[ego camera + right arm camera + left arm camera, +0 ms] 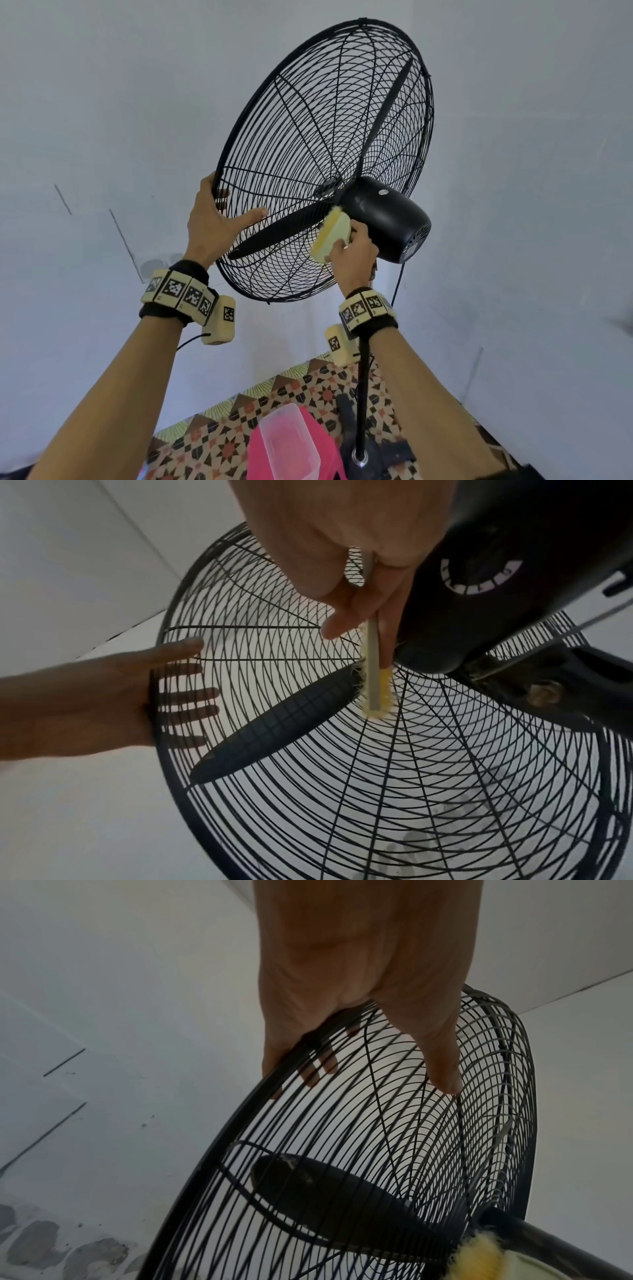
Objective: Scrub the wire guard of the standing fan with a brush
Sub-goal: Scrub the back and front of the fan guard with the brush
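The black wire guard (308, 137) of the standing fan tilts up above me. My left hand (219, 222) grips its left rim, the thumb on the rear wires and the fingers on the front side; the left wrist view shows the rim (308, 1042) running across the palm. My right hand (352, 250) holds a yellow brush (330, 236) with its bristles pressed against the rear guard, right beside the black motor housing (387, 219). In the right wrist view the brush (373, 674) lies edge-on between my fingers, next to a dark blade (274, 729) inside the guard (445, 777).
The fan's black pole (363, 394) runs down to its base on a patterned floor (212, 442). A clear plastic container (287, 442) sits on something pink (255, 455) beside the pole. A cord (397, 284) hangs below the motor. Pale walls stand close behind.
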`<state>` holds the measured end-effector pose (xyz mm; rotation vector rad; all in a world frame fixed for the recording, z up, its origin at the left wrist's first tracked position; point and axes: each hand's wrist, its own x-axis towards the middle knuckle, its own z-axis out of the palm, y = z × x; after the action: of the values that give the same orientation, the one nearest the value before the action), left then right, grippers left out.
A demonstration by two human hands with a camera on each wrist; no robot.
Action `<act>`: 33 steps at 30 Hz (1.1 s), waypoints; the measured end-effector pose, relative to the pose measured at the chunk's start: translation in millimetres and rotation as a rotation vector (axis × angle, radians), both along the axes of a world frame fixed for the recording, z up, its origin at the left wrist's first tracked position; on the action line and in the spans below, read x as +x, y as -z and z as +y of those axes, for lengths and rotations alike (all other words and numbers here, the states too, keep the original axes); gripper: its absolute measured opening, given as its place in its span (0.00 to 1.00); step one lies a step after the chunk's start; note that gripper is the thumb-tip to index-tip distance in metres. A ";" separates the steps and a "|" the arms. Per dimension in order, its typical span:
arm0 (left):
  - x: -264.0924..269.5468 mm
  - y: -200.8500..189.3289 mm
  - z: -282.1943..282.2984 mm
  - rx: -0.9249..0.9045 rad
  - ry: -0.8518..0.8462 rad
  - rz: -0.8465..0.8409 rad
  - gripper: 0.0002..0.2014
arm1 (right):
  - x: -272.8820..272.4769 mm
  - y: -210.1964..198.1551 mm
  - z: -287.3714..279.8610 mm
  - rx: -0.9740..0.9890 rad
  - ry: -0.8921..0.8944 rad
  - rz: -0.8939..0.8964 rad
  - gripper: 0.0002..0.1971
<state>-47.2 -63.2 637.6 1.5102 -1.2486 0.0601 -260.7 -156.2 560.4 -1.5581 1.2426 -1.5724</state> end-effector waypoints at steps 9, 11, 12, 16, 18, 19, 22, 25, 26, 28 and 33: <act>-2.2 0.1 -0.6 -0.005 0.008 0.006 0.52 | -12.7 -5.9 -0.2 0.115 -0.125 -0.135 0.18; -2.2 0.1 -0.4 -0.006 0.010 0.007 0.52 | -10.5 -9.9 -2.6 0.142 -0.069 -0.224 0.19; -1.2 0.2 -0.1 -0.006 0.009 0.009 0.53 | -7.8 -10.9 -1.9 0.149 -0.066 -0.236 0.20; 2.6 1.8 1.3 0.004 0.004 0.028 0.53 | -6.4 -7.2 5.7 0.194 -0.160 -0.212 0.19; 2.1 1.3 1.1 -0.001 0.005 0.024 0.53 | -10.4 -6.1 7.9 0.229 -0.237 -0.203 0.19; 0.4 1.3 0.6 -0.003 0.009 0.019 0.53 | -12.3 -5.4 8.2 0.232 -0.237 -0.208 0.20; -3.9 1.1 -0.6 -0.015 0.018 0.008 0.53 | -12.0 -4.2 2.4 0.210 -0.117 -0.253 0.19; -0.8 2.2 0.1 -0.020 0.017 0.021 0.53 | -3.9 -6.6 8.3 0.243 -0.091 -0.316 0.19; 0.4 2.8 0.8 -0.020 0.017 0.029 0.54 | -0.3 -5.8 13.9 0.254 -0.110 -0.330 0.19; 2.3 4.1 1.3 -0.020 0.019 0.036 0.53 | 6.3 -1.9 28.0 0.258 -0.196 -0.345 0.20; -1.7 2.4 0.9 -0.021 0.028 0.016 0.53 | -1.1 5.9 37.8 0.278 -0.230 -0.370 0.19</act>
<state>-48.8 -62.3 635.2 1.4719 -1.2523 0.0423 -261.8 -118.4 554.5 -1.1286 0.9887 -1.3928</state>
